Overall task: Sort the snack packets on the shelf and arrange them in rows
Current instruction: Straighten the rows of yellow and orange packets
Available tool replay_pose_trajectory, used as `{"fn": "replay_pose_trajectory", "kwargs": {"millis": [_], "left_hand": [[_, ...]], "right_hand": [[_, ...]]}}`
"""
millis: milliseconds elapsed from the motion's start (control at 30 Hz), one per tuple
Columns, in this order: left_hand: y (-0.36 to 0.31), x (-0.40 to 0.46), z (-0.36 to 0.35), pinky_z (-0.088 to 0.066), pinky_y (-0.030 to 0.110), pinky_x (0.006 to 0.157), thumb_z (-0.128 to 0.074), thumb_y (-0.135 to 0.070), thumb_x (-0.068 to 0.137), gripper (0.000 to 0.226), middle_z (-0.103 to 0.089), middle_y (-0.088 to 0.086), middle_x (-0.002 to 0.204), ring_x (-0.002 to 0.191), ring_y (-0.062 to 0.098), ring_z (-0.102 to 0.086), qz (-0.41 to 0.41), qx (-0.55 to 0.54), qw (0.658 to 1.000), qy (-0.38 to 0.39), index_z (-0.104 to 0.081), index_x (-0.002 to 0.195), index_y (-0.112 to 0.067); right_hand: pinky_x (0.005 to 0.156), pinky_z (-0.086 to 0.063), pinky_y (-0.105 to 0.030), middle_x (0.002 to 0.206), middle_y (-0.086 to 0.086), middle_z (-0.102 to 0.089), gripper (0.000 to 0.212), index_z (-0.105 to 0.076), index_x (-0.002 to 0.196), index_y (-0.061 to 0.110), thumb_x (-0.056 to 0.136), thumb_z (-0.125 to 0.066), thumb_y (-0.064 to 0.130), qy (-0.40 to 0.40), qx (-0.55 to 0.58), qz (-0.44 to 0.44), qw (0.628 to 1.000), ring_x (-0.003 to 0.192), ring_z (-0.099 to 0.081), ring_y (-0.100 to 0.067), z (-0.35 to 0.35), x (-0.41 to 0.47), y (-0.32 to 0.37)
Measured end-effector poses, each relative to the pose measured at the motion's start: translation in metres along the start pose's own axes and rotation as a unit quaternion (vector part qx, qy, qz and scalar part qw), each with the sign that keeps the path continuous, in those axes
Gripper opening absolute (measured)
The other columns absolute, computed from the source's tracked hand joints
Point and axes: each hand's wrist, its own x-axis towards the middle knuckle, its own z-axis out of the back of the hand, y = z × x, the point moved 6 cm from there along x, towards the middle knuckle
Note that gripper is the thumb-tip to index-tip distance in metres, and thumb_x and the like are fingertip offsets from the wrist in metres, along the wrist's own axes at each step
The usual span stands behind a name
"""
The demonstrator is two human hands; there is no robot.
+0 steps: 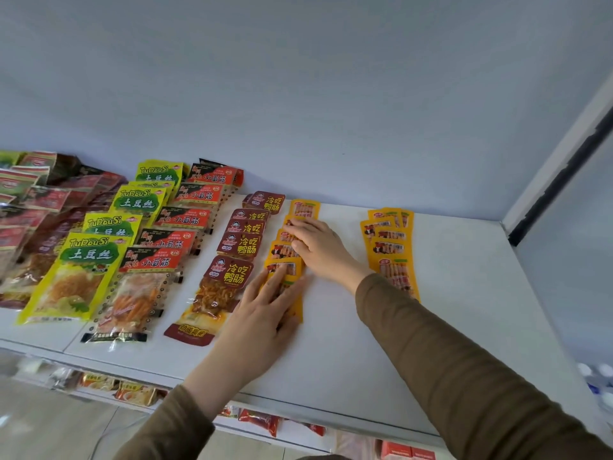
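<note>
Both hands lie flat, fingers straight, on the orange packet row (288,257) on the shelf (447,293): the left hand (265,307) presses its near end, the right hand (315,244) its far end. The slippery overlapped packets could skid sideways into the maroon row (238,247) just left of it. No containers are in view.

You wear olive-brown long sleeves on both arms (plain knit, no markings); left hand (262,313) and right hand (320,249) are bare.
</note>
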Motion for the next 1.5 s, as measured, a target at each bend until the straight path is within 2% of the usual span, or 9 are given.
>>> {"fn": "replay_pose_trajectory", "kwargs": {"millis": [167,300,467,600,767,1033,1233,1367,1500], "left_hand": [[0.001,-0.002,0.005,-0.01,0.051,0.128,-0.042,-0.041,0.107,0.07,0.009,-0.013,0.169,0.156,0.025,0.01,0.01,-0.026,1.0,0.004,0.002,0.16,-0.048],[0.004,0.011,0.021,-0.002,0.045,0.127,-0.036,-0.052,0.105,0.067,0.006,-0.004,0.172,0.158,0.024,0.012,0.024,0.011,0.996,-0.083,-0.003,0.163,-0.04],[0.01,0.026,0.01,0.009,0.048,0.128,0.003,-0.069,0.092,0.074,0.013,-0.001,0.173,0.157,0.023,0.019,0.049,0.045,0.997,-0.032,0.01,0.161,-0.044],[0.011,0.026,0.007,0.009,0.05,0.127,0.012,-0.073,0.085,0.079,0.009,-0.004,0.173,0.158,0.022,0.017,0.05,0.05,0.997,-0.041,0.01,0.16,-0.046],[0.02,0.023,0.02,0.012,0.05,0.126,0.0,-0.08,0.094,0.076,0.005,-0.006,0.173,0.159,0.02,0.013,0.06,0.013,0.992,-0.109,-0.003,0.162,-0.046],[0.061,0.008,0.03,0.01,0.049,0.126,-0.013,-0.071,0.099,0.073,-0.02,-0.004,0.171,0.159,0.015,-0.002,0.112,-0.075,0.981,-0.138,-0.026,0.161,-0.033],[0.087,-0.017,0.045,-0.013,0.047,0.128,-0.027,-0.061,0.098,0.074,-0.029,0.002,0.168,0.158,0.022,-0.015,0.139,-0.101,0.964,-0.201,-0.028,0.16,-0.022],[0.092,-0.039,0.027,-0.001,0.038,0.128,-0.029,-0.075,0.093,0.086,-0.016,-0.001,0.172,0.159,0.018,-0.006,0.15,-0.041,0.977,-0.147,-0.016,0.163,-0.028],[0.091,-0.048,0.018,0.012,0.033,0.125,-0.021,-0.079,0.091,0.082,-0.009,-0.009,0.172,0.159,0.012,0.003,0.153,-0.001,0.98,-0.125,-0.013,0.163,-0.04]], "right_hand": [[0.123,-0.016,-0.041,0.164,0.007,-0.03,0.045,-0.042,0.153,0.028,0.109,-0.034,0.027,-0.026,0.021,-0.006,0.999,0.152,-0.014,-0.017,-0.003,-0.004,0.004],[0.123,-0.022,-0.034,0.16,0.002,-0.039,0.044,-0.046,0.151,0.019,0.108,-0.037,0.018,-0.112,0.164,-0.042,0.979,0.15,-0.022,-0.016,0.01,-0.006,-0.003],[0.124,-0.018,-0.042,0.162,0.0,-0.033,0.044,-0.044,0.15,0.022,0.108,-0.037,0.031,-0.06,0.031,-0.042,0.997,0.153,-0.019,-0.02,0.001,0.0,-0.001],[0.122,-0.018,-0.045,0.161,0.003,-0.034,0.046,-0.045,0.148,0.029,0.105,-0.036,0.04,-0.064,0.003,-0.076,0.995,0.151,-0.022,-0.02,-0.005,0.005,-0.003],[0.114,-0.029,-0.047,0.156,0.006,-0.042,0.043,-0.051,0.143,0.028,0.104,-0.036,0.04,-0.107,0.002,-0.068,0.992,0.146,-0.026,-0.021,0.007,0.017,-0.004],[0.122,-0.011,-0.045,0.166,0.009,-0.025,0.049,-0.038,0.152,0.032,0.106,-0.024,0.04,-0.042,-0.04,-0.077,0.995,0.152,-0.015,-0.016,-0.007,0.025,-0.009],[0.119,-0.023,-0.048,0.152,0.003,-0.048,0.045,-0.046,0.148,0.027,0.107,-0.03,0.033,-0.09,0.027,-0.06,0.994,0.147,-0.027,-0.023,0.013,0.036,0.006],[0.119,-0.024,-0.047,0.153,0.0,-0.047,0.046,-0.046,0.15,0.024,0.108,-0.029,0.03,-0.013,0.016,-0.081,0.997,0.147,-0.026,-0.025,0.005,0.051,0.011],[0.12,-0.022,-0.046,0.158,-0.001,-0.042,0.047,-0.042,0.153,0.023,0.108,-0.028,0.029,0.0,0.016,-0.086,0.996,0.149,-0.023,-0.025,0.003,0.057,0.014]]}}
